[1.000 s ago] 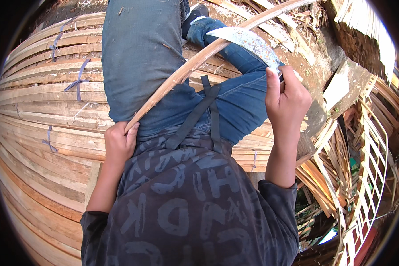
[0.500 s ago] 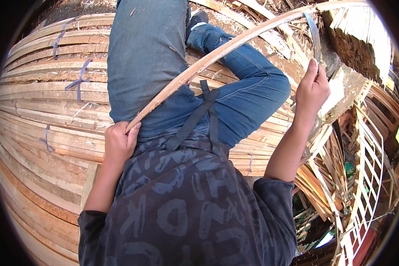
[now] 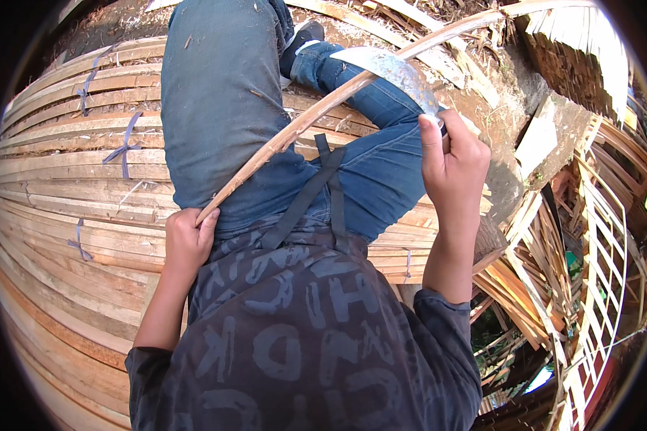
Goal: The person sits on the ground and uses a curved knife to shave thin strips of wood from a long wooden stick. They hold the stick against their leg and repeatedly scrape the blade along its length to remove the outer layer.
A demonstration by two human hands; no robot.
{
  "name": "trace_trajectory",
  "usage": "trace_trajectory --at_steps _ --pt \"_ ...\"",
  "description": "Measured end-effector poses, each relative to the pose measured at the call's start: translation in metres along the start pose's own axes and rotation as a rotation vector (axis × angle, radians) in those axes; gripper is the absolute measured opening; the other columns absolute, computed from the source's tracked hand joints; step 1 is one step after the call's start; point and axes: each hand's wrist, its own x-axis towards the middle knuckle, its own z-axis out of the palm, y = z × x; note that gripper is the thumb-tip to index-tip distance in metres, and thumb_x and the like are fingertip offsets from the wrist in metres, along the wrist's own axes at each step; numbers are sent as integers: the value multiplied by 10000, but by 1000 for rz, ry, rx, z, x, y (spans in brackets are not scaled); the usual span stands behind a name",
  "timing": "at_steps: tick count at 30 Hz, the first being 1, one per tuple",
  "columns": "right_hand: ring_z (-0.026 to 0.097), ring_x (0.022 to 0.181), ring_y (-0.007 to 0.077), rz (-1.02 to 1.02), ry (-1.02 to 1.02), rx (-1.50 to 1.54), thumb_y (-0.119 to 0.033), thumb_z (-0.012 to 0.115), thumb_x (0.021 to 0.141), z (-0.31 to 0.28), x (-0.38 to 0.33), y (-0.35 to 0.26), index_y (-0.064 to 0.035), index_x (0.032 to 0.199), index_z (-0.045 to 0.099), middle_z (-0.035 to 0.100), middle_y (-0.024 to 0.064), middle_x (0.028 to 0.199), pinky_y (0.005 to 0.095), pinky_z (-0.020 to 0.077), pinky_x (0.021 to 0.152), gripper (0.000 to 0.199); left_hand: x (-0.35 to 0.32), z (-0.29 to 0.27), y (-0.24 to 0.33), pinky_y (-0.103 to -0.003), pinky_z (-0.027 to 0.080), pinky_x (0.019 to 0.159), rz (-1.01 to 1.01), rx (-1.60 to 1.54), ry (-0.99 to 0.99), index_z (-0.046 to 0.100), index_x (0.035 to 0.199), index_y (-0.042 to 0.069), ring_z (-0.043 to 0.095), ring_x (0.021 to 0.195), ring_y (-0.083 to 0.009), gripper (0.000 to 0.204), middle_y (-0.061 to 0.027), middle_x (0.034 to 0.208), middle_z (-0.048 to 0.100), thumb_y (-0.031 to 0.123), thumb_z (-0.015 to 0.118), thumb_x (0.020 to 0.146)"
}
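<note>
My left hand [image 3: 188,233] is closed around the near end of a long, slim wooden strip [image 3: 295,129], beside my left hip. The strip runs up and to the right across my legs, and its far end reaches the upper right rim. In my right fist [image 3: 459,151], raised over my bent right knee, is a knife with a broad grey blade [image 3: 415,85]; my fingers hide its handle. The blade points up and left and crosses the strip near its middle. Whether it touches the wood I cannot tell.
Stacked wooden slats [image 3: 65,237], some tied with purple string [image 3: 124,147], lie at the left and under my legs. A block with a pale, frayed top [image 3: 579,50] stands at the upper right. Thin strips [image 3: 528,266] and a slatted lattice [image 3: 602,266] crowd the right side.
My right hand has moved left and slightly down with the knife. The blade has swung from near the strip's far end to across its middle. My left hand keeps its hold, shifting slightly.
</note>
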Motion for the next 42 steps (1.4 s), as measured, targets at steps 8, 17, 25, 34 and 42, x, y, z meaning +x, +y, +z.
trace_trajectory --at_steps 8,17,25,34,42 --pt "516 451 231 -143 105 -193 -293 691 805 5 17 8 -84 685 504 518 42 535 329 395 423 305 4 -3 2 -451 353 485 -31 -54 -47 514 566 -52 486 496 -408 422 -229 524 482 236 632 851" --pt "517 448 243 -126 217 -316 -343 636 852 6 35 27 -83 683 517 520 55 520 342 383 427 332 10 -9 4 -438 341 471 -27 -79 -86 513 555 -61 466 467 -403 454 -232 502 462 254 609 869" --pt "493 424 269 66 300 -341 -346 541 920 -15 48 68 -55 726 568 483 96 472 361 378 450 351 13 -13 10 -430 338 462 -56 -97 -123 500 539 -65 445 448 -398 486 -230 479 432 272 602 873" --pt "503 429 254 -95 84 -167 -283 649 851 -2 10 5 -52 705 529 505 87 511 351 372 420 299 11 -9 -1 -418 297 444 -49 -132 -115 448 520 -69 370 402 -337 520 -212 450 381 278 597 878" --pt "523 458 236 -178 52 -154 -311 681 815 21 5 -4 -84 683 480 518 57 545 332 379 411 331 16 -11 -6 -390 258 421 -41 -207 -151 376 500 -51 286 382 -226 568 -149 419 298 300 567 903"
